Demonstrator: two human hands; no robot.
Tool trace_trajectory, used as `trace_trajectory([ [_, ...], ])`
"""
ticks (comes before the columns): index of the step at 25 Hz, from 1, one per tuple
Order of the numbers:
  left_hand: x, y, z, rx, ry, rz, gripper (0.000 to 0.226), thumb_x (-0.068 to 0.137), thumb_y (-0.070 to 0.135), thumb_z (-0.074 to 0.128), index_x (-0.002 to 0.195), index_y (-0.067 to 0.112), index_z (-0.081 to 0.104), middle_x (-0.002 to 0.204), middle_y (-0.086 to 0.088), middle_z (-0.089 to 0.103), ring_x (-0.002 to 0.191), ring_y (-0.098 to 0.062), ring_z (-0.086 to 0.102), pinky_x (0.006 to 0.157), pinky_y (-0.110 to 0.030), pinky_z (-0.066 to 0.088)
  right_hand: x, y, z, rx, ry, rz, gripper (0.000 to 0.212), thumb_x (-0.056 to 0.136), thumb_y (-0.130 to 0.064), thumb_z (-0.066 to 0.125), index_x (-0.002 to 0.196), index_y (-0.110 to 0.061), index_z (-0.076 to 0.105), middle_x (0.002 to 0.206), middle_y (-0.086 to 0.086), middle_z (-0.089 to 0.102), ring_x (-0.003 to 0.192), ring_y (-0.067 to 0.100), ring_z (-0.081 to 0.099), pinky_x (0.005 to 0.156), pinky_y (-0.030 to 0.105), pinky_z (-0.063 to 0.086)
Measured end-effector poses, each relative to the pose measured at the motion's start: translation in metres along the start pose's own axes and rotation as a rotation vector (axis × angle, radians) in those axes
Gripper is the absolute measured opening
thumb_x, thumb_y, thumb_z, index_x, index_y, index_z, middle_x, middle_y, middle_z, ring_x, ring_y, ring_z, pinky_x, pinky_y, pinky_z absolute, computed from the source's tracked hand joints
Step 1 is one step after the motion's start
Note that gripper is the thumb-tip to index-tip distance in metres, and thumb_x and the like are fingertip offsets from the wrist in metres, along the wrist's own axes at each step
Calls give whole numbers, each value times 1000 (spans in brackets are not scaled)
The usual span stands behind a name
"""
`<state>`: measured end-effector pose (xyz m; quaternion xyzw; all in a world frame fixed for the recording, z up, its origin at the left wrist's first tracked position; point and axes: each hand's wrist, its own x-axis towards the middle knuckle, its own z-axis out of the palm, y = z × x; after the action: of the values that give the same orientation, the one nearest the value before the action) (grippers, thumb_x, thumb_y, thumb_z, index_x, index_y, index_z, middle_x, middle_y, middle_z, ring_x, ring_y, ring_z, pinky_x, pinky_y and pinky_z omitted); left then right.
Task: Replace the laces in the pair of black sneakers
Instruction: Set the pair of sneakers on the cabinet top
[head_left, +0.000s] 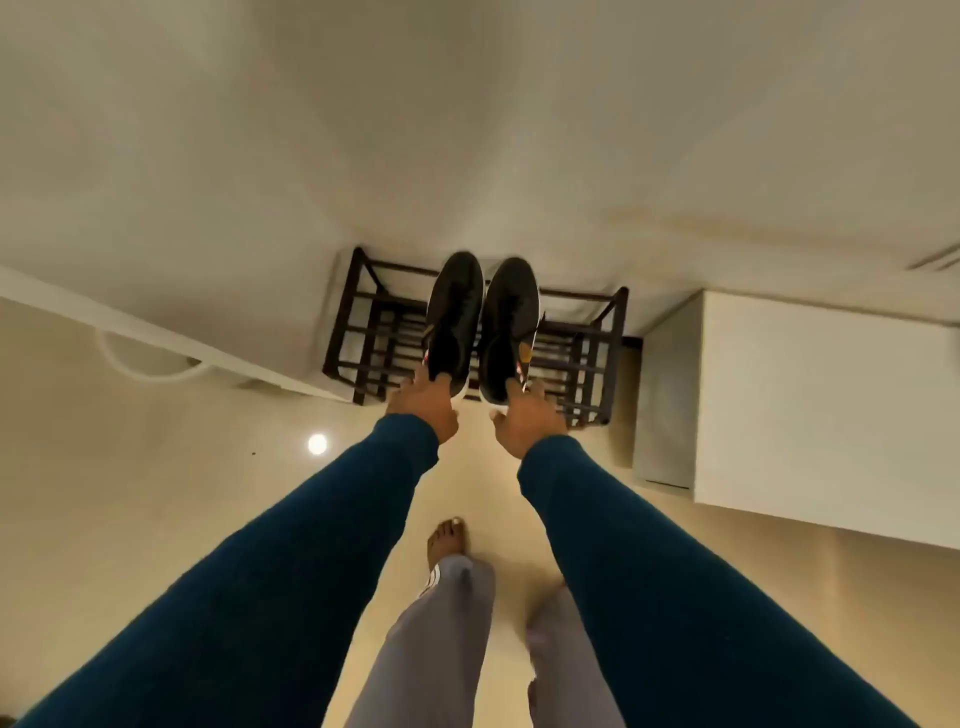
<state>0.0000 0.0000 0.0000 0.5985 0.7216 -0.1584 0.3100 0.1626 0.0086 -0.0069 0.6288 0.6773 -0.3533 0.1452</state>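
The person is standing on a pale cream floor (156, 545) and looking straight down. Both arms, in dark blue sleeves (291, 561), are stretching forward toward a dark slatted shoe rack (618, 322). The rack is standing against an off-white wall (467, 130) that is filling the upper half of the view.

The pair of black sneakers is sitting over the top of the rack, side by side, toes pointing to the wall and heels toward the person. Whether the soles are resting on the slats or hanging just above them cannot be told.

The left hand (423, 405) is reaching the heel of the left sneaker (454, 312), and its fingers (434, 382) are curling together over the heel collar and gripping it. The right hand (530, 418) is touching the heel of the right sneaker (509, 322), with its thumb sticking out to the side. Whether its fingers are clamping the heel or only lying on it is not clear.

A white cabinet (805, 395) is standing just right of the rack. A white ledge (130, 325) is running along the wall on the left. A round spot of light (317, 444) is reflecting off the glossy floor below that ledge. Between the arms, a bare foot (449, 540) and grey trousers (431, 649) are showing.
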Motion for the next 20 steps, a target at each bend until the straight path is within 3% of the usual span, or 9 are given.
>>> trace_trajectory([
  [2,37,-5,18,-26,-2,-64,61,93,42,61,148,26,37,153,-16,27,125,-40,49,100,-48,48,39,-8,24,60,12,79,52,96,-42,54,140,-18,42,152,21,24,122,44,47,97,54,48],
  [4,66,-12,34,-69,-47,-136,52,95,46,56,141,25,47,149,-18,33,114,-43,56,95,-49,51,70,-8,38,66,15,155,53,95,-44,55,136,-11,48,153,25,20,119,46,49,93,52,51],
  [7,74,-12,40,-147,8,-162,39,99,40,49,127,15,59,121,-18,59,98,-39,62,83,-43,54,79,7,33,115,110,144,42,97,-36,55,124,-4,57,139,25,35,97,41,61,83,47,56],
  [11,7,40,3,-130,134,-115,34,101,34,44,118,10,63,114,-19,63,96,-39,62,78,-38,51,13,38,-36,211,176,41,37,96,-42,52,110,-9,62,115,15,54,83,35,62,75,44,57],
  [16,-85,196,-14,-184,123,60,33,101,37,44,111,13,65,108,-15,66,93,-34,63,76,-37,50,-102,162,-114,266,240,130,34,90,-46,52,99,-15,64,112,8,58,82,30,59,71,34,49],
  [20,-73,367,21,-221,122,169,36,102,41,42,111,14,64,107,-11,64,90,-29,62,79,-38,53,-125,341,-148,174,274,214,37,91,-48,51,104,-15,63,114,8,57,85,33,58,73,38,51],
])
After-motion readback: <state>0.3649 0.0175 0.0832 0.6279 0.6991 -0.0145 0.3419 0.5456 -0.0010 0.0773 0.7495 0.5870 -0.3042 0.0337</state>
